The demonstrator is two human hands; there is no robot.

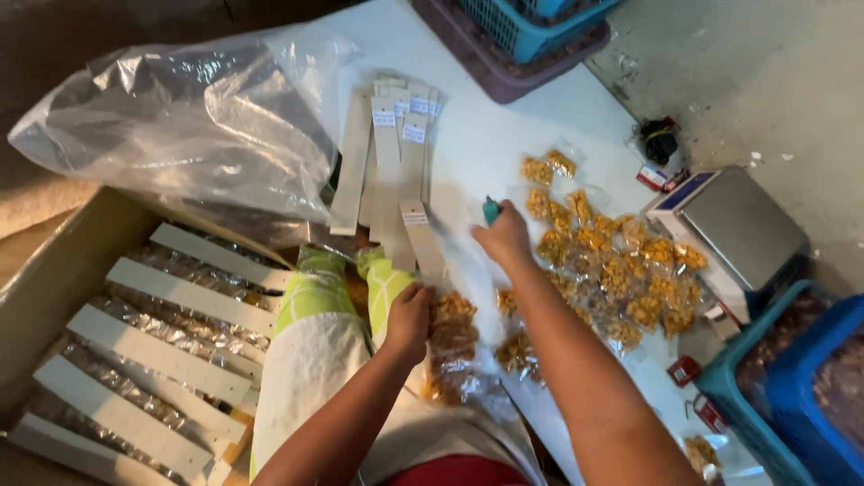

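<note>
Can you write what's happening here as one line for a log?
left hand: grips snack bag strip | right hand: holds small green tool | table: loose snack bags, card strips, scale

A person is showing two bare forearms, the left hand point(409, 315) and right hand point(504, 238) without gloves, rings or watch. They are wearing a white apron point(310, 378) over red clothing point(459, 471).

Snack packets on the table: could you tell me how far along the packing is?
Done: rows of carded packets fill the cardboard box. In hand: left hand holds a packet strip; right hand holds a small green tool. Left: loose packets and blank cards.
</note>
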